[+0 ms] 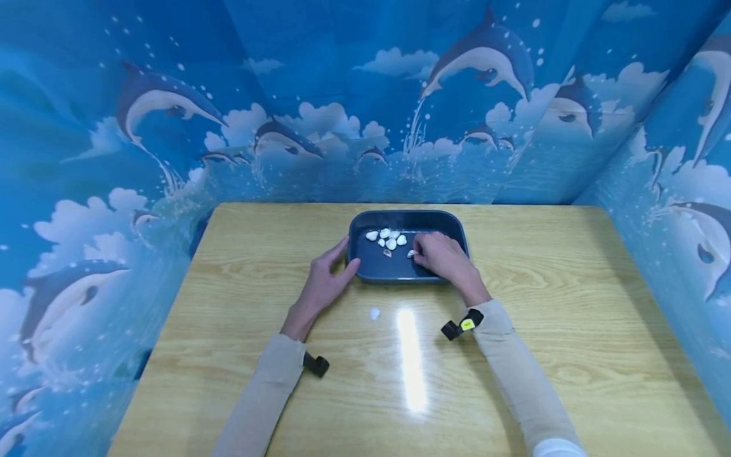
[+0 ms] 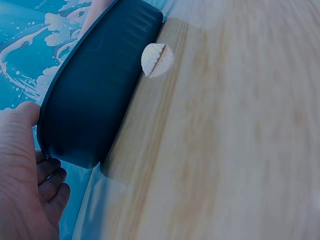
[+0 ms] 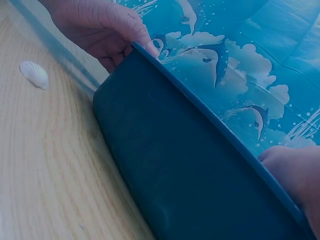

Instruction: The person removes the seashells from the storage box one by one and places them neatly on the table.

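Note:
A dark blue rectangular tray (image 1: 400,279) with raised walls stands on the table. My left hand (image 1: 322,285) grips its left end, thumb over the rim (image 2: 55,82) and the other fingers curled against the outer side. Inside, my right hand (image 1: 442,257) pinches a small pale shell (image 1: 411,254) close over the tray floor. Several white shells (image 1: 391,244) lie grouped in the tray's left half, with a darker brownish shell (image 1: 387,253) just in front of them. In the right wrist view, the tray wall (image 3: 175,150) hides the right fingertips.
One white ribbed shell (image 1: 374,313) lies on the wooden table (image 1: 257,266) in front of the tray. A dolphin-printed blue curtain (image 1: 320,76) hangs along the table's back and sides. A bright light reflection falls on the tabletop between the forearms.

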Demonstrator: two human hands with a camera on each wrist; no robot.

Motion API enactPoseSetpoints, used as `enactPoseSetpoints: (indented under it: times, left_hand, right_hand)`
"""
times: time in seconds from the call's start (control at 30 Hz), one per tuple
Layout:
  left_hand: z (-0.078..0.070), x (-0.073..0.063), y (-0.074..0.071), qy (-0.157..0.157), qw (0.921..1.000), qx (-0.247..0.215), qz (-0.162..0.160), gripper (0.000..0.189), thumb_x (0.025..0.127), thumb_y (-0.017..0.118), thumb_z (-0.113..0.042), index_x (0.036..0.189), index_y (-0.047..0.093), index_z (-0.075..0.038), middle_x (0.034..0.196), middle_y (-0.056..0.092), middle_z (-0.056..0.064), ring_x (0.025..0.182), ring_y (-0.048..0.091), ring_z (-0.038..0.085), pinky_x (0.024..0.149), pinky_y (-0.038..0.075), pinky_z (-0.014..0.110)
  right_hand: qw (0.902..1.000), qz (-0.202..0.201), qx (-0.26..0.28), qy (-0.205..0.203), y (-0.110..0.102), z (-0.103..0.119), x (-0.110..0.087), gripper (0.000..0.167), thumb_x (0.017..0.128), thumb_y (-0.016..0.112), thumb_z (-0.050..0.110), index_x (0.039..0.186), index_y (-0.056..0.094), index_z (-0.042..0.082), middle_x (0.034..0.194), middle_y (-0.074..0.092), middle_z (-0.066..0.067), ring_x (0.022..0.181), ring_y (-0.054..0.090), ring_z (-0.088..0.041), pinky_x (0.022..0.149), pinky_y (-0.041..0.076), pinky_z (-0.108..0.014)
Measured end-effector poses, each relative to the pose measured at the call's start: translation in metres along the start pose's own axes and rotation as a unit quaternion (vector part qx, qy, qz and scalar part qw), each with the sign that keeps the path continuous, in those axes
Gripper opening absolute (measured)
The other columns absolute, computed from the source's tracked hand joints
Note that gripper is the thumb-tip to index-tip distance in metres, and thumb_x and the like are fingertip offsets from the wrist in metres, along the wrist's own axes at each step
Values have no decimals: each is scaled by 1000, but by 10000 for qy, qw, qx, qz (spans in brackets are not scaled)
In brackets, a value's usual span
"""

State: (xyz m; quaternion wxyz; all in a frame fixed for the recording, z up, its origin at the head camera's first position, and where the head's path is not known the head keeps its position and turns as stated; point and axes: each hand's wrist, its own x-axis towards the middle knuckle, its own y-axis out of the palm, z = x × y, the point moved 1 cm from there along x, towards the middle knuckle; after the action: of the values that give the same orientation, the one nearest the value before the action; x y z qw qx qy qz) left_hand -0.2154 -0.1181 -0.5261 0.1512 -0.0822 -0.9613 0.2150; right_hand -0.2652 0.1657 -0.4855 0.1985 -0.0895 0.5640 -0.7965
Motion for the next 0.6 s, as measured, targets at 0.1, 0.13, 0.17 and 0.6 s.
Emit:
enactPoseSetpoints:
  times: [0.1,0.13,0.17,0.6]
  left_hand:
    - [-1,0,0,-18,10000,11,2,67,104,64,-44,159,41,-11,163,44,12,150,40,19,124,36,40]
    - [-1,1,0,-22,10000,20,1,68,104,64,-44,159,41,-11,162,44,13,150,40,19,124,36,39]
    - [-1,1,0,-26,10000,25,1,68,104,64,-44,159,41,-11,162,44,14,150,40,19,124,36,39]
    - [-1,0,0,-78,10000,61,11,66,105,63,-43,159,41,-13,163,43,7,151,41,20,124,36,40]
  right_hand:
    - [10000,-28,6,-16,-1,0,0,8,99,71,16,93,67,12,80,65,0,66,55,-18,57,47,-33]
    - [10000,-43,15,-28,-1,0,0,8,99,71,15,93,67,12,80,64,-1,66,54,-18,56,47,-33]
    - [10000,-53,24,-42,-1,0,0,8,99,71,15,93,67,12,80,64,-1,65,54,-18,56,46,-32]
    - [9998,-161,60,-55,-1,0,0,11,97,69,6,91,63,12,70,57,-1,60,49,-18,53,41,-30]
